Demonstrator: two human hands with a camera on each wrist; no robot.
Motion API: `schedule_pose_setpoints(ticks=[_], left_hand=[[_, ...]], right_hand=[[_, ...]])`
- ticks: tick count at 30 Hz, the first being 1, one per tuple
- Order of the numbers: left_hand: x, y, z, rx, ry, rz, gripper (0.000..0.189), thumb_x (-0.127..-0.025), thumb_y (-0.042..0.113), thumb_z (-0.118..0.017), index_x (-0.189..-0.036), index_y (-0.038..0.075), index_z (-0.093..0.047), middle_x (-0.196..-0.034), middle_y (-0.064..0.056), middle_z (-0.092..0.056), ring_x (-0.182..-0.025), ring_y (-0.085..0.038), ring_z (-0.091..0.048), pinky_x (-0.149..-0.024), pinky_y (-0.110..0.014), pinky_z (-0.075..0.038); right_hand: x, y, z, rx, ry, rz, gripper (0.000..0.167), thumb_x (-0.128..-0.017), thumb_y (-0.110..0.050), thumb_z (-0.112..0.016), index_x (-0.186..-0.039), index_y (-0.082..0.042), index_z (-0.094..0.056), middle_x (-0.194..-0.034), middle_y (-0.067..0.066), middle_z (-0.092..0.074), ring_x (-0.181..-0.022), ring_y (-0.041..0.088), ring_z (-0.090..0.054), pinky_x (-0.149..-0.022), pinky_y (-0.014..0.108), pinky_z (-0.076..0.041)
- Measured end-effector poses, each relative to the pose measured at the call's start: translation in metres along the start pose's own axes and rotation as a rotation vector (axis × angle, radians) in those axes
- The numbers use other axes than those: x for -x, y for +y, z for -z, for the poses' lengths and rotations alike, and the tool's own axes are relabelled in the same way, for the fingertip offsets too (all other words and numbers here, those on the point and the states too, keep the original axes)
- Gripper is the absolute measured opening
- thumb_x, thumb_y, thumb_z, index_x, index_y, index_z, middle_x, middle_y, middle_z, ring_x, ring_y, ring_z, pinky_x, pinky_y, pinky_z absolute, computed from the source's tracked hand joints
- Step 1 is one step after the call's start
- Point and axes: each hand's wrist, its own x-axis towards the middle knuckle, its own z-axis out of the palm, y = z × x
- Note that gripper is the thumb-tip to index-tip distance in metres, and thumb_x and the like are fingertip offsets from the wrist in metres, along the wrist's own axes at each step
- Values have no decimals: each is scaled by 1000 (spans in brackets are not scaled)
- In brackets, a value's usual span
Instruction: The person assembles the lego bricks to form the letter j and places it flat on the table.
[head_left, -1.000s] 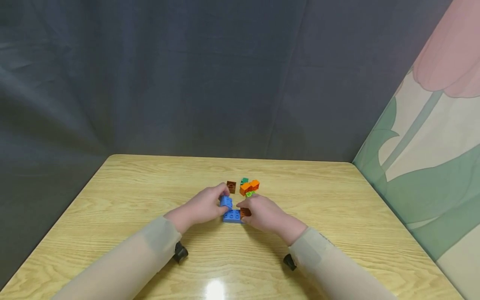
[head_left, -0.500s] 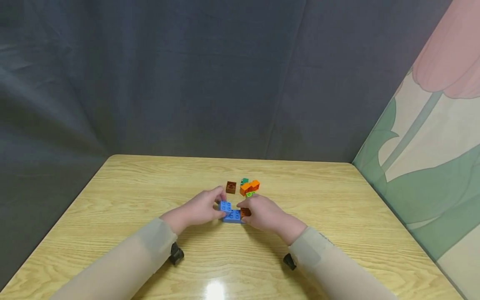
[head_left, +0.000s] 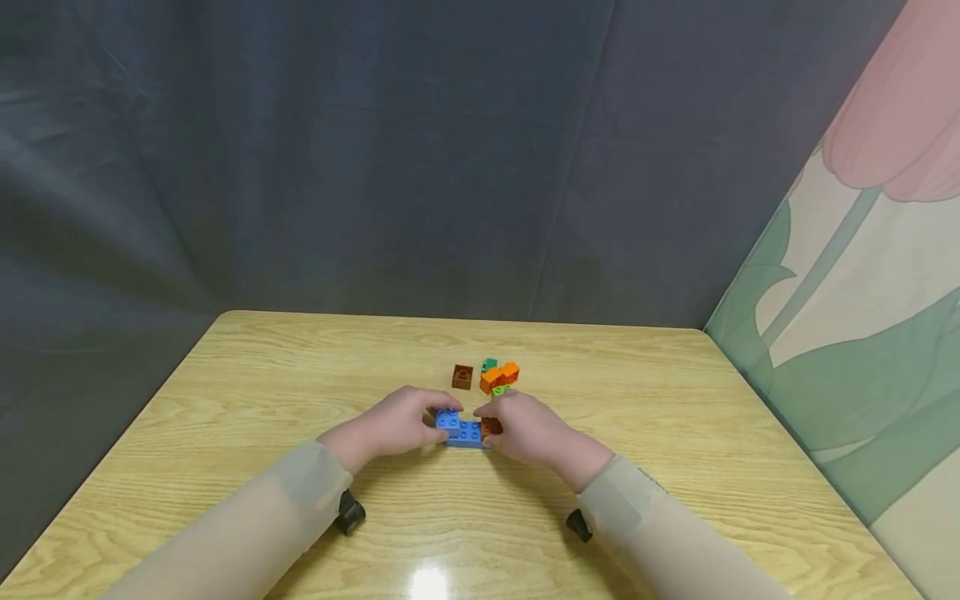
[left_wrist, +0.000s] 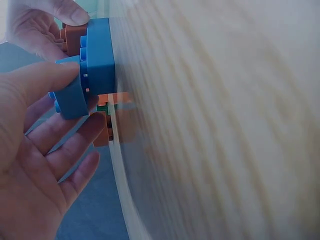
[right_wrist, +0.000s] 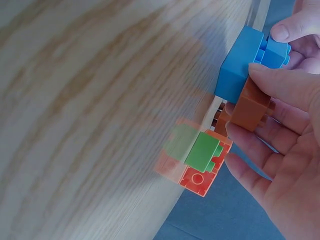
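My left hand (head_left: 393,423) pinches a small blue toy brick (head_left: 447,422), studs up, between thumb and fingers. It sits over the left end of a longer blue brick (head_left: 469,434) on the table; in the left wrist view the small brick (left_wrist: 71,95) leans a little, with studs of the long brick (left_wrist: 101,57) showing between them. My right hand (head_left: 528,427) grips a brown brick (head_left: 491,426) at the long brick's right end. In the right wrist view my thumb lies across the joint of this brown brick (right_wrist: 250,107) and the long blue one (right_wrist: 239,65).
Just beyond my hands lie a dark brown brick (head_left: 462,377) with its hollow side up, orange bricks (head_left: 499,377), a dark green piece (head_left: 490,364) and a lime green brick (head_left: 501,390). A dark curtain (head_left: 450,167) hangs behind the wooden table (head_left: 300,350).
My left hand has turned the small blue brick studs up and brought it slightly left and down onto the long brick's left end. The right hand keeps its place.
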Motion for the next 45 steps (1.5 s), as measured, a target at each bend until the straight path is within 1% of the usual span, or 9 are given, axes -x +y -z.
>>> schedule_pose_setpoints(ticks=[2, 8, 10, 13, 16, 19, 28, 34, 45], left_hand=[[1, 2, 0, -15, 4, 4, 42, -89, 14, -75, -130, 14, -65, -127, 0, -63, -99, -10, -59, -86, -36, -49], [1, 7, 1, -90, -7, 16, 45, -89, 17, -76, -132, 14, -65, -118, -1, -67, -58, -8, -49, -60, -28, -44], [0, 8, 1, -120, -9, 8, 45, -89, 18, -76, -133, 13, -65, -117, -2, -68, -54, -8, -46, -56, -27, -41], [0, 9, 1, -161, -10, -3, 45, -89, 18, -76, -133, 14, -65, -122, -1, -66, -60, -8, -51, -59, -27, -44], [1, 9, 1, -205, -11, -19, 44, -88, 20, -77, -131, 16, -66, -125, 1, -65, -82, -7, -60, -74, -30, -50], [1, 9, 1, -230, -11, -34, 44, -88, 20, -77, -131, 16, -66, -127, 1, -65, -98, -7, -60, -85, -31, -50], [2, 9, 0, -224, -10, -32, 45, -89, 21, -76, -132, 16, -66, -128, 1, -64, -101, -9, -60, -86, -32, -50], [2, 7, -1, -223, -15, -42, 45, -88, 19, -77, -132, 15, -66, -127, -1, -65, -89, -10, -58, -77, -29, -48], [0, 7, -2, -268, -28, -29, 46, -88, 20, -77, -132, 17, -66, -125, -2, -65, -110, -16, -61, -88, -34, -50]], right_hand=[[0, -1, 0, 0, 0, -4, 36, -87, -15, -78, -120, -5, -71, -111, 5, -70, -97, 18, -61, -86, 37, -50], [1, -1, 1, 4, -3, -11, 35, -87, -15, -78, -120, -6, -71, -111, 4, -70, -95, 18, -61, -85, 36, -50], [1, -1, 1, 3, -4, -13, 35, -86, -15, -78, -120, -6, -72, -111, 4, -70, -95, 18, -61, -84, 36, -50], [1, 0, 0, 0, -3, -13, 35, -86, -14, -78, -119, -6, -72, -110, 4, -70, -94, 17, -60, -84, 36, -50], [1, 0, 0, -2, -3, -9, 35, -86, -14, -78, -119, -5, -72, -109, 4, -70, -95, 17, -61, -84, 36, -51], [1, 0, 0, -4, -1, -8, 35, -86, -15, -78, -119, -5, -72, -109, 4, -71, -96, 17, -61, -85, 37, -51], [1, 0, 0, -3, -7, -17, 35, -87, -15, -78, -119, -5, -72, -110, 4, -70, -95, 17, -60, -85, 37, -50], [1, 0, -1, -4, -17, -21, 35, -87, -15, -78, -120, -6, -72, -111, 4, -70, -96, 17, -60, -86, 37, -50], [2, 0, 0, 1, -14, -23, 35, -87, -15, -78, -119, -6, -72, -113, 4, -70, -100, 20, -61, -88, 39, -50]])
